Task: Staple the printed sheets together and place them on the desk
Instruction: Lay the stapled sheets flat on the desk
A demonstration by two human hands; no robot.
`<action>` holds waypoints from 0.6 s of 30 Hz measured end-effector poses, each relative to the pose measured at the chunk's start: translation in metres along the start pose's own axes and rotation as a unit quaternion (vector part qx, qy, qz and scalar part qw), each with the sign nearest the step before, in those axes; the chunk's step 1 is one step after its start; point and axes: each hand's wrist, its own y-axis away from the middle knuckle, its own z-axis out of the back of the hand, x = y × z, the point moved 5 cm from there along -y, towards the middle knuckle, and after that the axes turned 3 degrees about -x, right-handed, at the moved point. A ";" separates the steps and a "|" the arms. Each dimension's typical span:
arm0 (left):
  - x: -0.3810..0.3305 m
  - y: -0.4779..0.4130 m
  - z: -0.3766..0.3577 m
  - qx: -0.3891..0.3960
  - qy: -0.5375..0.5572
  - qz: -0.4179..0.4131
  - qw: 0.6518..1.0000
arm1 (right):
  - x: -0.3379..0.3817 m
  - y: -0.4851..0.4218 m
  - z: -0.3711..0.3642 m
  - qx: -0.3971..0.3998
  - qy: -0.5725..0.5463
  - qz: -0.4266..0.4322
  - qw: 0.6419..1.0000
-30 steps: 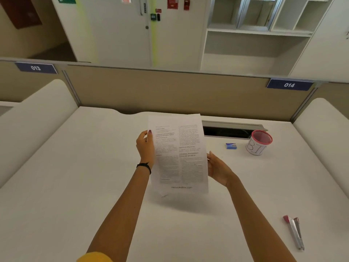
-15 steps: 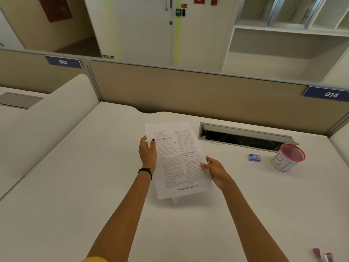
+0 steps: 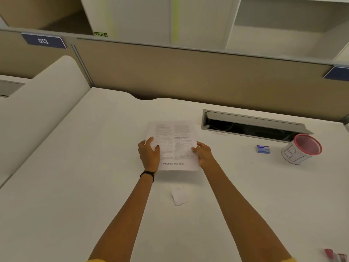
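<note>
Both hands hold the printed sheets (image 3: pixel 174 146) out over the white desk (image 3: pixel 75 186), roughly mid-desk, w/ the text side facing up toward the camera. Left hand (image 3: pixel 149 155) is closed on the left edge: thumb on top of the page, fingers wrapped under. Right hand (image 3: pixel 203 154) is pinched on the right edge the same way, thumb over the print. The near edge of the sheets casts a shadow on the desk just below it, so that edge looks lifted; can't tell whether the far edge touches the surface. The footer line on the top page reads "mebooksfree.com".

A black band (image 3: pixel 147 174) sits on the left wrist. Nearer the camera than the sheets, between the two forearms, a small scrap of paper (image 3: pixel 180 195) lies flat on the desk (white on white, hard to make out).

To the right, well apart from the sheets: a small blue box (image 3: pixel 262 149), and just beside it a white cup w/ a red rim (image 3: pixel 301 149) and marker lettering on its side. Behind those, a cable slot (image 3: pixel 251 126) w/ its grey flap up. The stapler (image 3: pixel 334 255) is at the bottom-right corner, only partly in frame, red and metal, touched by neither hand. A beige partition (image 3: pixel 188 72) runs along the back, w/ a blue tag (image 3: pixel 43 41) reading 013.
</note>
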 end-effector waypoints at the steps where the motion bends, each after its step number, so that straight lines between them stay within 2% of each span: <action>1: 0.005 -0.001 -0.005 0.004 -0.019 -0.003 1.000 | -0.001 -0.005 -0.002 -0.006 0.000 -0.002 1.000; 4: 0.020 0.002 -0.019 0.033 -0.067 -0.032 0.997 | -0.004 -0.013 -0.004 -0.007 -0.010 -0.015 1.000; 6: 0.030 0.005 -0.030 0.063 -0.096 -0.059 0.992 | -0.005 -0.019 -0.006 0.016 -0.006 0.008 1.000; 9: 0.044 0.010 -0.042 0.108 -0.108 -0.068 0.986 | -0.004 -0.025 -0.007 0.010 0.146 0.106 0.984; 11: 0.049 0.009 -0.047 0.118 -0.135 -0.090 0.980 | -0.005 -0.032 -0.007 -0.015 0.275 0.175 0.945; 13: 0.050 0.005 -0.050 0.127 -0.167 -0.114 0.971 | -0.008 -0.039 -0.010 -0.006 0.372 0.214 0.903; 18: 0.054 -0.014 -0.057 0.157 -0.225 -0.177 0.945 | -0.020 -0.045 -0.024 0.101 0.508 0.252 0.818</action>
